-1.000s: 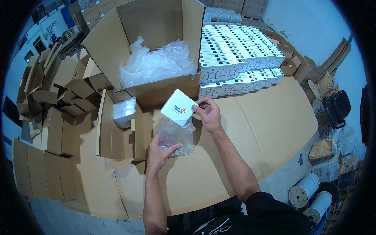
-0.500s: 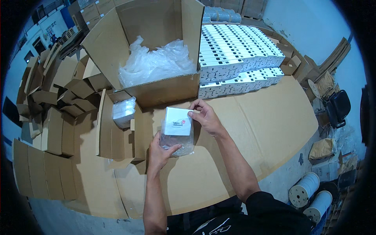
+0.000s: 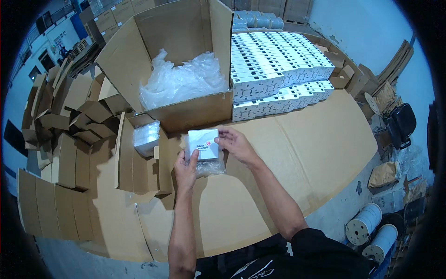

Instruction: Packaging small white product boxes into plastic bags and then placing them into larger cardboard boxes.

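Observation:
A small flat white square piece with a printed mark is held in front of me, with a clear plastic bag behind and below it. My left hand grips both from the left, its thumb lying on the white piece's face. On the upper right edge, the fingers of my right hand pinch the white piece. Left of my hands stands an open narrow cardboard box, and plastic-wrapped white pieces sit in its far end.
A large open carton filled with clear plastic bags stands beyond my hands. Stacked white boxes are to its right. Open cardboard boxes crowd the left. Cable reels and a black chair stand off the table's right side.
The white piece and bag have shifted slightly left. My left thumb has moved from the bag onto the white piece's face. My right hand has moved a little left and down along its edge.

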Demonstrator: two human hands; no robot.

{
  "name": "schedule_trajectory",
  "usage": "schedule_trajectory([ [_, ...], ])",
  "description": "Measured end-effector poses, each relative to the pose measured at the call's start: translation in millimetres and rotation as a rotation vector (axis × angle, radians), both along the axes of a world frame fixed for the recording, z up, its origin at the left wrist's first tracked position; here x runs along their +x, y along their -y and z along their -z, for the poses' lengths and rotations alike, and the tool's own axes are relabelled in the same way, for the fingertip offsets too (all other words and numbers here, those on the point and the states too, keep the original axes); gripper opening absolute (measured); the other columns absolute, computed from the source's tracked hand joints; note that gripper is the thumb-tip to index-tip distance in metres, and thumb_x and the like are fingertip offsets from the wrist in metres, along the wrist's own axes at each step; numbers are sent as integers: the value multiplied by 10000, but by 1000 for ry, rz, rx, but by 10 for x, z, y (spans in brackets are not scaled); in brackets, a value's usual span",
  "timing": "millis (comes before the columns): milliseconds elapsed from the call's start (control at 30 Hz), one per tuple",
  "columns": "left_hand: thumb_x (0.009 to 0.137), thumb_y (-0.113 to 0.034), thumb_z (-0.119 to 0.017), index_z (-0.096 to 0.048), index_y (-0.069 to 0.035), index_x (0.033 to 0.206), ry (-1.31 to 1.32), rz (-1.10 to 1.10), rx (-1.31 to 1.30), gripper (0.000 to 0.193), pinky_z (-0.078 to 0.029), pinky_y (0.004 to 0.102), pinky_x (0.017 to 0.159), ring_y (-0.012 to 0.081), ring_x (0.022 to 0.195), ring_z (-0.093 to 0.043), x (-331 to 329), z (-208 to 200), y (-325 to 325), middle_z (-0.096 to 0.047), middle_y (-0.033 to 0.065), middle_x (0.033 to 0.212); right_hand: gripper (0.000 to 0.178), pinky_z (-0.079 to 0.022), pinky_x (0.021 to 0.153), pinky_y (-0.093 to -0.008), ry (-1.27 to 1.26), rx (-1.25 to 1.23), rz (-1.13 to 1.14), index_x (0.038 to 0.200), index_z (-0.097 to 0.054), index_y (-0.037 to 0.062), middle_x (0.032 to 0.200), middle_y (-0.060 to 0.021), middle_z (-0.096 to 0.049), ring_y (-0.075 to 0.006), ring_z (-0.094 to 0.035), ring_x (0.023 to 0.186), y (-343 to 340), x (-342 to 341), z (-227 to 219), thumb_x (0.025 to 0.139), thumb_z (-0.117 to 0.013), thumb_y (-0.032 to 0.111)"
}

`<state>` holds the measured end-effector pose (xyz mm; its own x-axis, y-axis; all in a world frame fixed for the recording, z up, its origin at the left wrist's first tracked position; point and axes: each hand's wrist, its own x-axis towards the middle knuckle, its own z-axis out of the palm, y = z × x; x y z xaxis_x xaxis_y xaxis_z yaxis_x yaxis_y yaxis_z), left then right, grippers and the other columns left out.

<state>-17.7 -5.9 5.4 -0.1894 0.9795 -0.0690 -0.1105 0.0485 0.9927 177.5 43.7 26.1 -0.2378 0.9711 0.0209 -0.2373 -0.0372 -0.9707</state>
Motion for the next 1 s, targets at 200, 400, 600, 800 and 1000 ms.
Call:
schedule_trajectory([
  [200, 985, -223, -702, -634, 10, 1195, -24, 43, 30, 320, -509, 293, 862, 117, 948, -639, 31, -88, -35, -704, 68, 1051, 283, -531, 811, -261, 125, -59, -35, 1234, -631, -20, 1038, -46, -717, -94, -655, 935, 13, -77, 89, 1004, -661, 142],
  [400, 994, -213, -691, -638, 16, 1191, -23, 22, 101, 307, -513, 286, 860, 116, 958, -641, 14, -111, -63, -703, 67, 1061, 231, -529, 763, -245, -106, -64, 37, 1169, -655, -21, 1001, -57, -729, -79, -654, 891, 34, -197, 110, 1002, -663, 138],
  [600, 997, -225, -689, -651, 16, 1183, -29, -49, 176, 307, -509, 280, 858, 110, 950, -628, 15, -98, -60, -695, 53, 1066, 243, -529, 771, -233, -228, -28, 64, 1153, -668, -18, 990, -39, -720, -70, -646, 882, 64, -290, 146, 1007, -667, 177],
  [800, 1034, -269, -626, -687, 8, 1173, -77, -115, 239, 316, -496, 284, 883, 119, 982, -616, 73, -211, -1, -704, 47, 1040, 268, -537, 803, -243, -261, -35, 157, 1175, -703, -30, 1018, -52, -732, -84, -654, 910, 188, -347, 65, 1025, -639, 183],
  [1000, 1057, -235, -582, -732, 33, 1083, -39, -86, 260, 308, -500, 292, 880, 127, 950, -624, 65, -287, 31, -723, 52, 1017, 274, -524, 956, -311, -216, -13, 110, 1182, -691, -57, 1127, -125, -720, -161, -656, 1053, 252, -291, -52, 1045, -587, 156],
])
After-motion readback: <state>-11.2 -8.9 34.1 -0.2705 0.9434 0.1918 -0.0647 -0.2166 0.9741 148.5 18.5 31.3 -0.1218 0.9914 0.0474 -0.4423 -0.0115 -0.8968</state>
